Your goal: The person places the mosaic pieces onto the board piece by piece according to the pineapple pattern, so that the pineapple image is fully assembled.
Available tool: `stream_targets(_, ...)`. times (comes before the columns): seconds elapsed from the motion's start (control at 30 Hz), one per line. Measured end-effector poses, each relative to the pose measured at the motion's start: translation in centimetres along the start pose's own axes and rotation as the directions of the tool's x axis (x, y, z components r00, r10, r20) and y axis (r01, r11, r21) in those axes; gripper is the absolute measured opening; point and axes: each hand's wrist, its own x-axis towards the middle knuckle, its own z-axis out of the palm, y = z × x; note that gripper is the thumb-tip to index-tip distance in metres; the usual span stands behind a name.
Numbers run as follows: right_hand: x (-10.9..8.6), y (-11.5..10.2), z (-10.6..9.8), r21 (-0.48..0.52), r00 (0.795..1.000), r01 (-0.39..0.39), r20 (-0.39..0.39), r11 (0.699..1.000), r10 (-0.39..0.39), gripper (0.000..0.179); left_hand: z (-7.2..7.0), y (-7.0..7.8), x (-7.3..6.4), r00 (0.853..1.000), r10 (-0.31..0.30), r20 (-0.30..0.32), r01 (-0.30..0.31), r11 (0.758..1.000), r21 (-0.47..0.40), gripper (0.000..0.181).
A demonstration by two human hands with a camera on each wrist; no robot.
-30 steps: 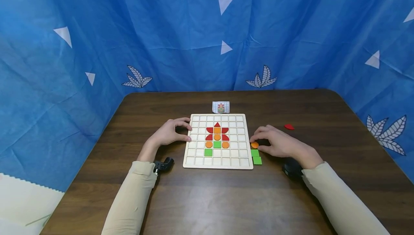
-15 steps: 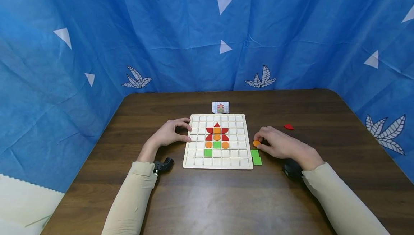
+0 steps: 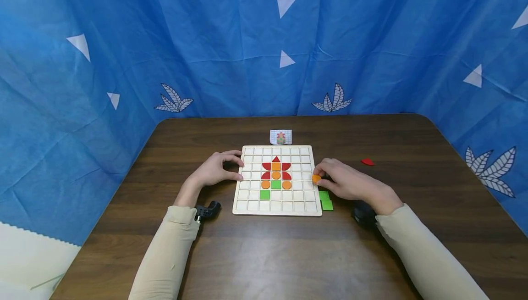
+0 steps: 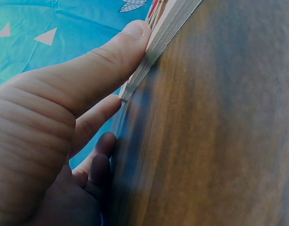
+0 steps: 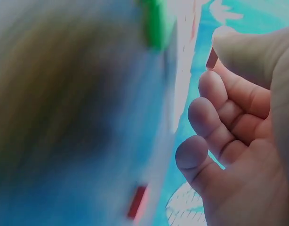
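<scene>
In the head view, the white grid board [image 3: 294, 200] lies mid-table, bearing red, orange and green pieces in a figure. My left hand [image 3: 213, 168] rests at its left edge; the left wrist view shows the thumb [image 4: 121, 52] and a fingertip touching the board's rim [image 4: 151, 59]. Between thumb and finger my right hand [image 3: 348, 180] pinches an orange disc [image 3: 316, 179], over the board's right edge. In the right wrist view only the disc's rim [image 5: 212, 59] shows, and the other fingers are loosely bent. Two green square tiles [image 3: 326, 200] lie just below that hand, beside the board.
A small printed card [image 3: 281, 137] with a coloured figure lies behind the board. One red curved piece [image 3: 367, 161] lies on the dark wooden table [image 3: 264, 254], beyond my right hand. A blue curtain [image 3: 247, 38] hangs behind the table.
My right hand first draws the orange disc slightly right along the table, then carries it left to the board's right edge. My left hand stays in place at the board.
</scene>
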Motion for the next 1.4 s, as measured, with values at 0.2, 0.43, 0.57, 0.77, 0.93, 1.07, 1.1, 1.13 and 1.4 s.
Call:
stream_targets(0.2,2.0,-3.2,0.4,0.000,0.994,0.106,0.006,0.994,-0.106,0.029,0.0,0.1,-0.2,1.000,0.009,0.002,-0.009,1.000,-0.002,0.036)
stream_targets(0.43,4.2,-6.6,1.9,-0.057,0.975,0.224,0.019,0.973,-0.223,0.026,-0.1,0.3,0.1,1.000,0.028,-0.003,-0.028,1.000,-0.001,0.035)
stream_targets(0.57,4.8,-7.4,2.9,-0.098,0.960,0.279,0.037,0.955,-0.276,0.022,-0.3,0.4,0.2,0.999,0.052,-0.007,-0.052,0.999,-0.002,0.035)
stream_targets(0.77,5.1,-7.8,4.0,-0.169,0.953,0.303,0.043,0.938,-0.300,0.016,-0.4,0.5,0.0,0.999,0.045,-0.008,-0.045,0.999,-0.011,0.035)
stream_targets(0.93,5.0,-7.9,4.4,-0.201,0.948,0.316,0.031,0.927,-0.316,0.014,-0.3,0.4,-0.3,1.000,0.026,-0.006,-0.026,1.000,-0.015,0.035)
stream_targets(1.07,5.0,-8.0,4.4,-0.199,0.948,0.317,0.039,0.927,-0.316,0.018,-0.2,0.2,-0.3,1.000,0.022,-0.006,-0.022,1.000,-0.016,0.034)
stream_targets(1.1,4.9,-8.0,4.3,-0.188,0.949,0.315,0.043,0.930,-0.313,0.018,-0.2,0.1,-0.3,1.000,0.021,-0.008,-0.021,1.000,-0.014,0.034)
stream_targets(1.13,4.9,-8.0,4.2,-0.175,0.949,0.314,0.046,0.933,-0.311,0.019,-0.2,0.1,-0.3,1.000,0.019,-0.009,-0.019,1.000,-0.012,0.034)
stream_targets(1.4,3.3,-5.6,1.9,-0.021,0.981,0.192,0.019,0.981,-0.192,0.016,-0.2,0.2,-0.2,1.000,0.025,-0.004,-0.025,1.000,-0.010,0.034)
